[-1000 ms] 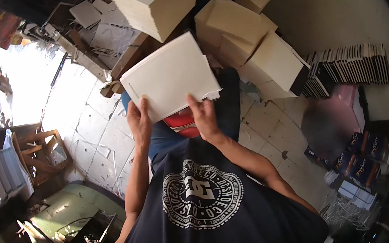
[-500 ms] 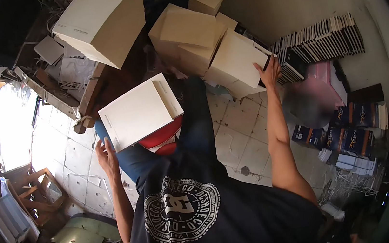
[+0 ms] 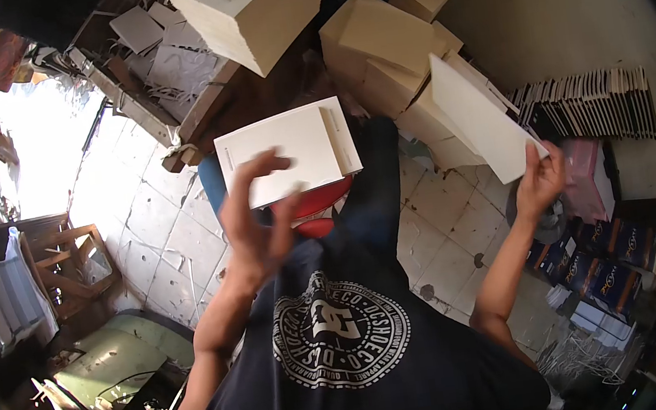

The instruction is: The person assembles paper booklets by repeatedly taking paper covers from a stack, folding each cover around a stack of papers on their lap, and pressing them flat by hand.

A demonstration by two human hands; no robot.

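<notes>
My right hand [image 3: 539, 179] pinches the near corner of a thin, flat white booklet [image 3: 477, 117], which is tilted up over a stack of cream paper blocks [image 3: 438, 130]. My left hand [image 3: 257, 226] is raised in front of my lap, slightly blurred, with thumb and fingers apart and nothing between them. Beneath and beyond its fingers, a white booklet [image 3: 280, 145] with small print near its left edge lies across my lap. Another white piece [image 3: 344, 133] sticks out from under its right side. A red surface [image 3: 315, 198] shows just below them.
A tall paper stack [image 3: 252, 18] rises at the top. A wooden box of paper scraps [image 3: 184, 67] stands left of it. Dark-covered books [image 3: 590, 107] line the right wall. Blue printed packs [image 3: 611, 277] sit below. Paper strips lie on the tiled floor [image 3: 166, 217].
My right hand has lifted the white booklet's near end off the stack, tilting it up. My left hand has swung from beside the lap booklet to over its near edge. The view has shifted left.
</notes>
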